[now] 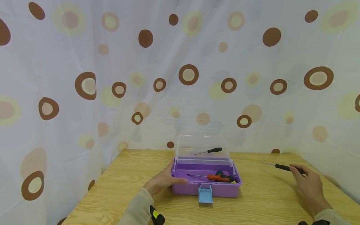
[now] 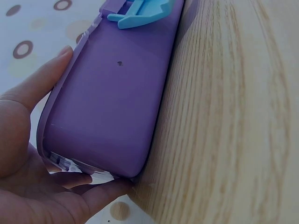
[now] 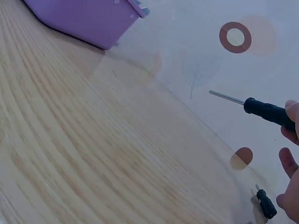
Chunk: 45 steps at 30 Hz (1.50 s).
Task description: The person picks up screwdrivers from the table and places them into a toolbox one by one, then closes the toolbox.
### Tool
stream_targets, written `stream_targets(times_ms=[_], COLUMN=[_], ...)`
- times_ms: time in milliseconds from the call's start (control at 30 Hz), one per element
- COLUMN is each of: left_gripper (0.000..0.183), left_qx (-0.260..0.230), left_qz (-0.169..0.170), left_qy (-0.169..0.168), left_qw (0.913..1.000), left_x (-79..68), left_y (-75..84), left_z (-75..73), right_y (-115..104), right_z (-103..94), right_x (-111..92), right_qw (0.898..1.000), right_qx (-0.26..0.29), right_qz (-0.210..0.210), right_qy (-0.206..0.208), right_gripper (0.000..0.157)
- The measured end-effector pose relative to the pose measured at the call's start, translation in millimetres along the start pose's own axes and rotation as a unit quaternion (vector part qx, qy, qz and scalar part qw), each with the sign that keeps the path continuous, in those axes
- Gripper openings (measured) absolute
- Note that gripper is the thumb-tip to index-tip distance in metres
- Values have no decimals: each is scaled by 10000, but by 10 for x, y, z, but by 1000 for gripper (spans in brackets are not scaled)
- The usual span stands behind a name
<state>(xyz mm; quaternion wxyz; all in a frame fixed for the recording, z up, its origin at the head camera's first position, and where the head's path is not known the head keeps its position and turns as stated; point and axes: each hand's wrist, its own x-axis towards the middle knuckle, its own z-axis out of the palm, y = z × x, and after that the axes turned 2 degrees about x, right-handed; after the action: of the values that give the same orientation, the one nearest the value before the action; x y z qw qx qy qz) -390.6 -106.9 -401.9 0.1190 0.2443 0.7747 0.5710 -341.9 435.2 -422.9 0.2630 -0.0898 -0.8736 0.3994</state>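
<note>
- The left hand [image 1: 162, 181] grips the left end of an oblong purple plastic toolbox [image 1: 185, 189]; its thumb lies along the front rim, and its fingers wrap round the end wall.
- This box stands on a pale wood-grain surface [image 1: 126, 178], about midway between the left and right edges and near the back edge.
- A transparent plastic lid [image 1: 194, 143] rises from the box's back rim, and a light-blue plastic latch [image 1: 205, 195] hangs from the front wall.
- Inside the box, towards the right, lies a screwdriver with an orange-and-black handle [image 1: 215, 177], its metal shaft pointing left; beside it are a dark green rounded object [image 1: 219, 172] and a small yellow piece [image 1: 233, 182], both partly hidden.
- A slim black-handled screwdriver [image 1: 215, 150] shows at the lid; whether it rests within or behind the lid, I cannot tell.
- The right hand [image 1: 308, 186], near the surface's right edge, pinches a second black-handled screwdriver [image 1: 282, 167] by its handle, the shaft pointing left towards the box, well apart from it.
- The right wrist view also shows a short black-handled tool [image 3: 266, 205] near that hand's fingers.
- Behind the back edge hangs a white curtain [image 1: 202, 50] with brown, beige and yellowish circles.
</note>
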Motion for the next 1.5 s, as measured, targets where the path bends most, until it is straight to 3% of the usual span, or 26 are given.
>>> stream_targets(times_ms=[167, 300, 433, 600, 800, 967, 1167, 1500], left_gripper=[119, 118, 118, 115, 114, 114, 116, 115], left_qx=[31, 22, -2, -6, 9, 50, 92, 78], left_qz=[-61, -43, -14, 29, 18, 4, 19, 55], left_qy=[18, 32, 30, 25, 35, 44, 34, -4], left_qw=[10000, 10000, 10000, 10000, 10000, 10000, 9999, 10000], left_x=[3, 2, -6, -17, -20, -16, -20, -18], left_y=[9, 9, 7, 14, 8, 20, 38, 32], left_z=[-6, -4, 4, 14, 17, 11, 13, 6], right_y=[-89, -112, -164, -251, -386, -486, -608, -759], right_z=[-25, -30, -27, -12, 51, 106, 146, 189], right_x=[17, -4, -24, -22, -16, 13, 5, -5], right_qw=[9992, 9946, 9835, 9616, 9198, 9048, 8980, 9040], right_qx=[260, 894, 1708, 2670, 3827, 4173, 4319, 4238], right_qz=[233, 432, 544, 632, 861, 843, 831, 532], right_qy=[211, 286, 245, 118, 24, 70, 67, -179], right_gripper=[63, 45, 32, 29, 22, 24, 16, 18])
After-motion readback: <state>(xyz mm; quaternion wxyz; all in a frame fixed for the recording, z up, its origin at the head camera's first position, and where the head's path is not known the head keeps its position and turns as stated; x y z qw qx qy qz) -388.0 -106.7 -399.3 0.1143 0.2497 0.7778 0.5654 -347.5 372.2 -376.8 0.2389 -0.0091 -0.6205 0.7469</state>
